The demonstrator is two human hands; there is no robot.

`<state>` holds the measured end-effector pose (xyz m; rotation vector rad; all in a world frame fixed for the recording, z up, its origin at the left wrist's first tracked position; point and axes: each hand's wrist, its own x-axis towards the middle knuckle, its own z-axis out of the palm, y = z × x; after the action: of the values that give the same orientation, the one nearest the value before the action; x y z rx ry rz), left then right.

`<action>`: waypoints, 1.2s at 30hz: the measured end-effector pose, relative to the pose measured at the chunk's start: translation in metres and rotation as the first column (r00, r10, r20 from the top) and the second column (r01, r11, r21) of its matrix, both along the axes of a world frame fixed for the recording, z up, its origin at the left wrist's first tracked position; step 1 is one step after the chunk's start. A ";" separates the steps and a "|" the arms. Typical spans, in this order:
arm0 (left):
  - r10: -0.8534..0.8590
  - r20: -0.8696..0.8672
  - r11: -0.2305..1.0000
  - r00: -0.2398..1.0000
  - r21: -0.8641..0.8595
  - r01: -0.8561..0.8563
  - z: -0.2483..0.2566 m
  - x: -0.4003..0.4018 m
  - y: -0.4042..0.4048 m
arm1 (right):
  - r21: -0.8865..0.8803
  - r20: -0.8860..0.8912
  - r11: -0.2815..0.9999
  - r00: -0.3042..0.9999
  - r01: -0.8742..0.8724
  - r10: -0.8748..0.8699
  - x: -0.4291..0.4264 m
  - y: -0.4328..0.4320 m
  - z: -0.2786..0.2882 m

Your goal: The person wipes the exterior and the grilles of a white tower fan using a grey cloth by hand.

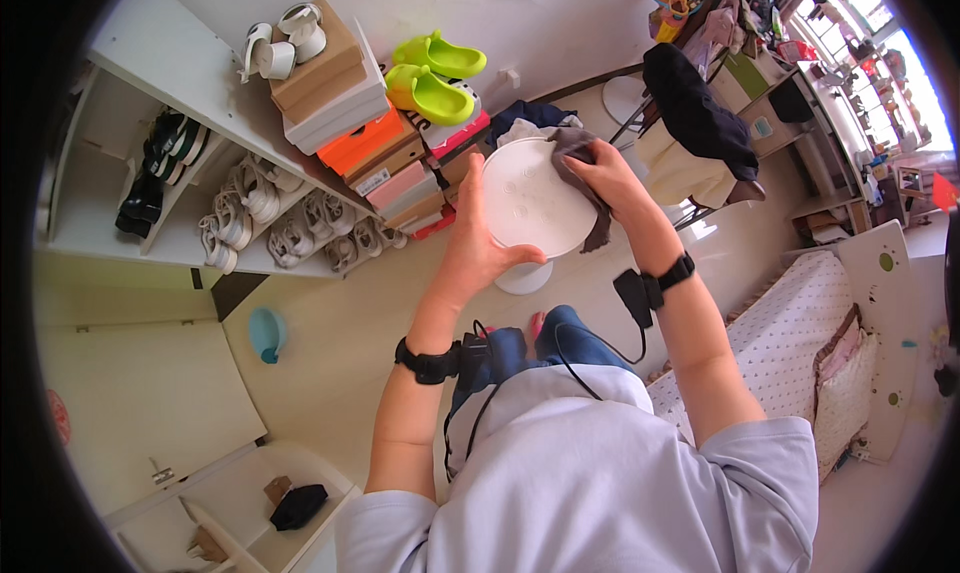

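Note:
A round white plastic disc, like a lid or stool seat (536, 198), is held up in front of my body. My left hand (480, 231) grips its left and lower edge, the thumb lying across the near rim. At the disc's upper right, my right hand (600, 174) holds a grey-brown cloth (576, 151), which lies against the disc and hangs over its right edge. Below the disc, a round white base (525, 276) shows near the floor; whether the two are joined is hidden.
Shoe boxes (360, 149) with lime-green clogs (431, 100) and white sandals on top stand ahead left, beside a white shoe shelf (225, 115). A light blue basin (266, 334) sits on the floor at left. A clothes-draped chair (694, 122) and a bed (787, 333) are at right.

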<state>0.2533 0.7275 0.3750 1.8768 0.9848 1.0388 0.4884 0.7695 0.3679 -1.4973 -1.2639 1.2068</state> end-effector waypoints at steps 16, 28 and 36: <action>0.089 -0.066 0.984 0.994 0.161 -0.078 -0.005 0.020 0.006 | -0.192 0.060 0.981 0.998 -0.025 0.037 0.008 0.000 0.021; 0.091 0.002 0.994 0.996 0.055 -0.091 -0.009 0.018 0.007 | 0.099 0.524 0.995 0.851 -0.008 -0.045 -0.010 -0.009 0.019; 0.030 0.017 0.980 0.999 0.198 -0.033 -0.021 0.010 0.011 | 0.143 0.956 0.927 0.291 -0.346 -0.039 -0.049 -0.084 0.036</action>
<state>0.2637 0.7385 0.3541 2.0165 0.9338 1.2050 0.4390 0.6856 0.4041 -1.8954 -2.3085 -0.0439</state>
